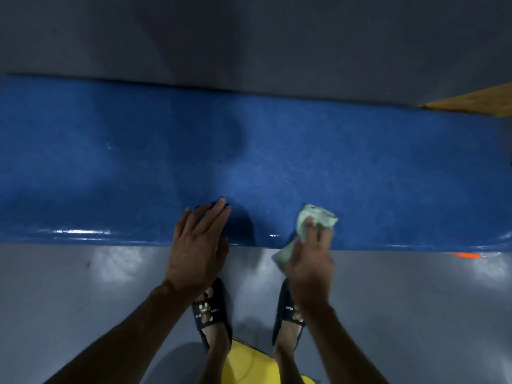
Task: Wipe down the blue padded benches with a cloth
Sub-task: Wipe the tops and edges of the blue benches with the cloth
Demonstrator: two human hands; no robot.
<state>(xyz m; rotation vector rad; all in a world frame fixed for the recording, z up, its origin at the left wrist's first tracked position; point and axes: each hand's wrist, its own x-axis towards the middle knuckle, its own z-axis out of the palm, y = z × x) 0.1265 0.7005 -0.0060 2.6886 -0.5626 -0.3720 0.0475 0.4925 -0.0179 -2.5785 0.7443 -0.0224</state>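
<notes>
Bench point(277, 151): blue, spans mid-frame; left hand point(198, 245) flat, fingers straight, on front edge; right hand point(310, 261) grips cloth point(315, 220), lower centre-right.

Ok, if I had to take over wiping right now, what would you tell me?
Left hand: flat, fingers straight, resting on the near edge of the blue bench.
Right hand: grips the pale green cloth, pressed on the bench top near the front edge.
Done: cannot tell which parts are already wiped; the front rim looks shiny.
Left: probably sweep the cloth over the rest of the bench, left and right of the hands, then the back edge.
</notes>
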